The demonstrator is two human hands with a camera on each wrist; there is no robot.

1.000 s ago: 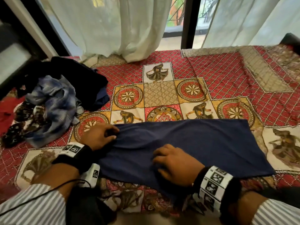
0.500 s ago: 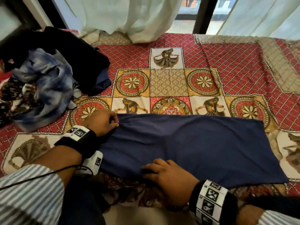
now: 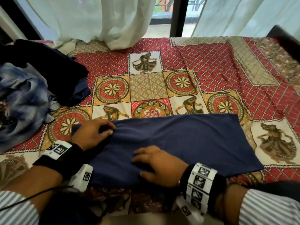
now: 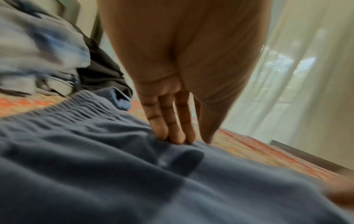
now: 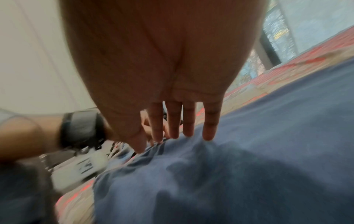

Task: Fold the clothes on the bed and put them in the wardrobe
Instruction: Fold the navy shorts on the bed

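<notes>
A navy garment [image 3: 178,143] lies folded flat along the near edge of the bed [image 3: 211,65], its long axis running left to right over the patterned bedspread. The left hand [image 3: 92,133] rests on the garment's left end, where a gathered waistband shows in the left wrist view; the fingers [image 4: 172,121] lie nearly straight and together, tips pressing the cloth, grasping nothing. The right hand [image 3: 159,166] lies palm down on the garment's near edge, left of its middle; the fingers [image 5: 188,121] are extended and slightly spread, tips touching the fabric, likewise released. The two hands are near each other but apart. A pile of unfolded clothes [image 3: 24,98], pale blue streaked fabric in front of dark pieces, sits at the left edge of the bed, well apart from the garment. White curtains [image 3: 97,21] hang over the far edge.
</notes>
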